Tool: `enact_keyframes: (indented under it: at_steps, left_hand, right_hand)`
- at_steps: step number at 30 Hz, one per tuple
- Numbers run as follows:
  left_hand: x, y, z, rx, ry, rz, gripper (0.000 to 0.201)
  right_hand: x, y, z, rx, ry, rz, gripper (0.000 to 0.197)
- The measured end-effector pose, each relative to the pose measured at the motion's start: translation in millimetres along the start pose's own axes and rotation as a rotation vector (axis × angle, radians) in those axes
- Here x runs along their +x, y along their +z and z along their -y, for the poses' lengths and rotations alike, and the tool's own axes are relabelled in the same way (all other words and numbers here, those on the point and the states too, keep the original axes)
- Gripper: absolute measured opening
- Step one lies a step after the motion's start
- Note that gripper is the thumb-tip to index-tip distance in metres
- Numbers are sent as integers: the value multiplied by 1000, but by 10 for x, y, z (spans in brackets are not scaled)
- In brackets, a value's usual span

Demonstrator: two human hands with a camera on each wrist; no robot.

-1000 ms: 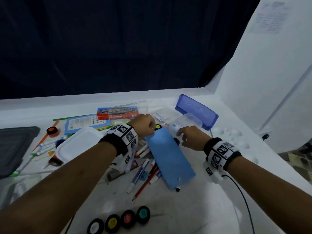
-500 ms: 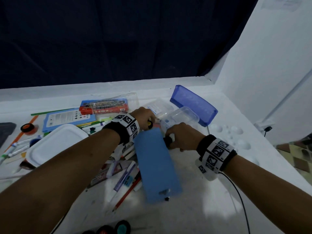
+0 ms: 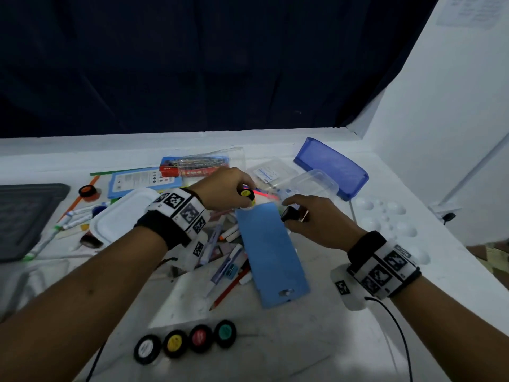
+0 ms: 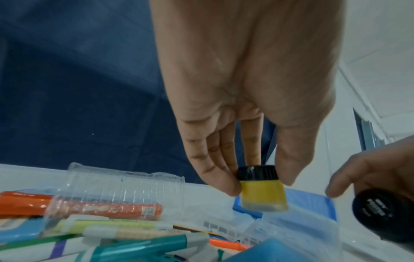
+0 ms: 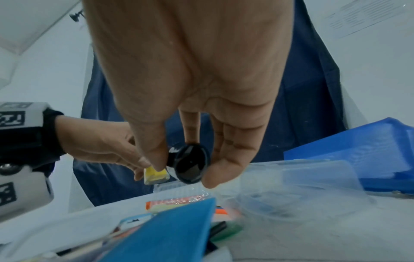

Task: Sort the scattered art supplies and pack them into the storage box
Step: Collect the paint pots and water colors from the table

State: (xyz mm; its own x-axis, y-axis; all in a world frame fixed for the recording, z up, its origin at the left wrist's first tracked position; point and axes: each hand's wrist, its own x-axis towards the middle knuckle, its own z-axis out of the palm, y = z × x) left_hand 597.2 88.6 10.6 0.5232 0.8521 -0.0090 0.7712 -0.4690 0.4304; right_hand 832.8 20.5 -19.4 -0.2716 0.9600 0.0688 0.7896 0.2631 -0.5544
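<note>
Plainly, most of the sorting is left. Your left hand (image 4: 226,99) pinches a small yellow paint jar (image 4: 263,192) by its black cap, fingers and thumb curled round it, just above centre of the head view. Your right hand (image 5: 190,85) pinches a black paint jar (image 5: 190,164) just beside it. Four more paint jars (image 3: 185,341) sit lined up at the lower centre. Pens and markers (image 3: 228,260) lie heaped left of a flat blue lid (image 3: 271,255) at centre. The blue storage box (image 3: 332,166), upper right, looks unfilled, though its inside is hidden. A clear plastic container (image 3: 314,183) and a white container (image 3: 121,216) crowd the space between your hands and the box.
</note>
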Motion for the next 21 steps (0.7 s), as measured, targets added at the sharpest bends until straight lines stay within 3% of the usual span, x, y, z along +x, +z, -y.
enact_keyframes:
  at_steps: [6,10,14,21]
  left_hand:
    - [-686,52,-81,-25,23,39,31]
    - [-1040,166,-185,-64,50,110,22]
    - [-1251,321,-292,-100,68,132,24]
    - [-1444,605,-486,-10,106,182,23]
  right_hand:
    - [-315,144,479,51,-46,42,26]
    - [-550,339,650,50,-55,88,26]
    - [-798,452,714,4,-24,135,40]
    - [-1163,531,679,5,-20,164,30]
